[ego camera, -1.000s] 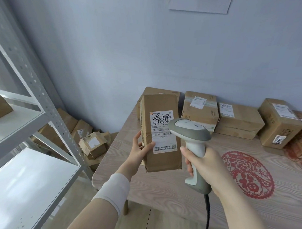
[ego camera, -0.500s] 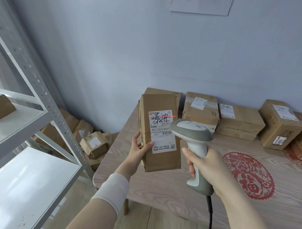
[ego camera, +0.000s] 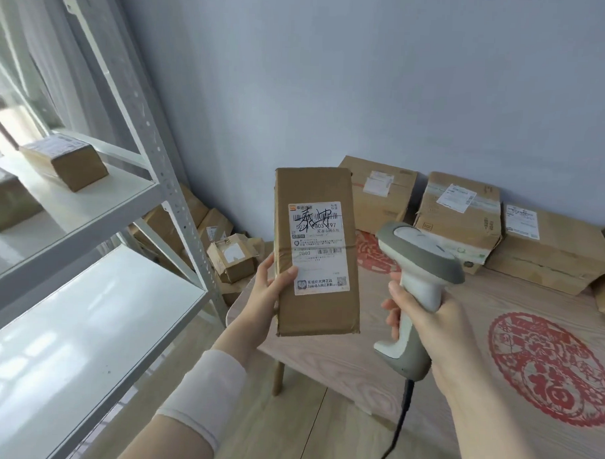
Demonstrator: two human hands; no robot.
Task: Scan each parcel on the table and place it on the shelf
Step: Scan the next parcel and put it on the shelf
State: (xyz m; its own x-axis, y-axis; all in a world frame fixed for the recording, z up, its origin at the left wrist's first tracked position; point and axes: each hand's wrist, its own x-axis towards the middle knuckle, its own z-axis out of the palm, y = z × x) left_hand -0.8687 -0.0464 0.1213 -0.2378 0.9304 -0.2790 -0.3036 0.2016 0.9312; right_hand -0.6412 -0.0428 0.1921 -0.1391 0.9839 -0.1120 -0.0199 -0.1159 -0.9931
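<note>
Head view, the only one.

Centre: parcel in hand (ego camera: 315,250), a long brown box, held upright in the air above the near-left corner of the table (ego camera: 497,298), not touching its top. Gripped low on the left edge by the left hand (ego camera: 270,290), with the thumb laid across the front beside the label (ego camera: 319,245) and the fingers curled round behind, mostly hidden. Label facing the camera, barcode near its top, scribbled over in black pen.

Just right of it, and apart from it: scanner (ego camera: 420,254), clasped in the right hand (ego camera: 428,323). Fingers (ego camera: 395,289) wrapped right round the handle, forefinger at the front where a trigger would sit. Pressed or not, cannot tell. Scanner head tilted up and to the left, roughly toward the box. No red scan line visible on the label. Cable (ego camera: 399,425) trailing down from the butt.

Back of table, along the wall: left waiting parcel (ego camera: 381,194), middle waiting parcel (ego camera: 461,214) and right waiting parcel (ego camera: 550,248), all labelled and lying flat. Part of one more cut off at the right edge.

Left: shelf (ego camera: 89,201), white boards on grey uprights. Shelved parcel (ego camera: 65,161) lying on the upper board. Another brown shape further left, too blurred to call.

Floor boxes (ego camera: 231,261) between shelf and table. Part of the job or not, cannot tell.

Judged early to middle of the task:
- at least one parcel apparently shelved
- one in hand at the scanning step, not yet put on the shelf
- at least three waiting on the table
- no way to tell here whether this scan has registered
</note>
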